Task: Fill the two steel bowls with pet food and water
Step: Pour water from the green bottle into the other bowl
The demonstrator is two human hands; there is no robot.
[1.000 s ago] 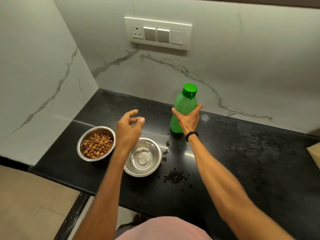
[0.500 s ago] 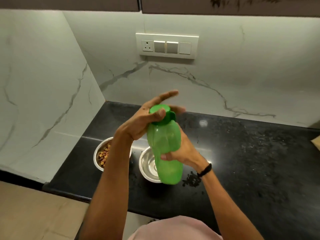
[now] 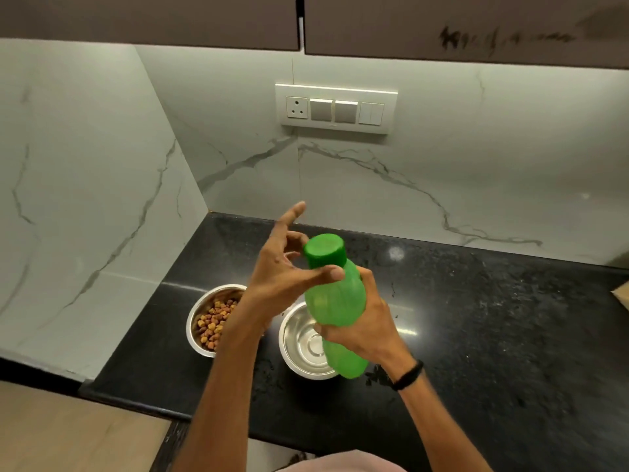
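My right hand (image 3: 364, 327) grips the body of a green plastic bottle (image 3: 335, 301), holding it up above the counter and tilted slightly left. Its green cap (image 3: 325, 250) is on. My left hand (image 3: 286, 267) is at the cap, thumb against the bottle's neck and fingers spread around the cap's left side. Below, a steel bowl (image 3: 204, 301) holding brown pet food sits on the left. A second steel bowl (image 3: 303, 338), with nothing in it, sits beside it, partly hidden by the bottle.
The black stone countertop (image 3: 476, 335) runs right, with dark specks or droplets near the empty bowl. Marble walls meet in a corner at the left. A switch panel (image 3: 335, 109) is on the back wall, cabinets above. The counter's front edge is near my body.
My right hand lifted the bottle off the counter and brought it over the empty bowl. My left hand rose from above the bowls to the cap.
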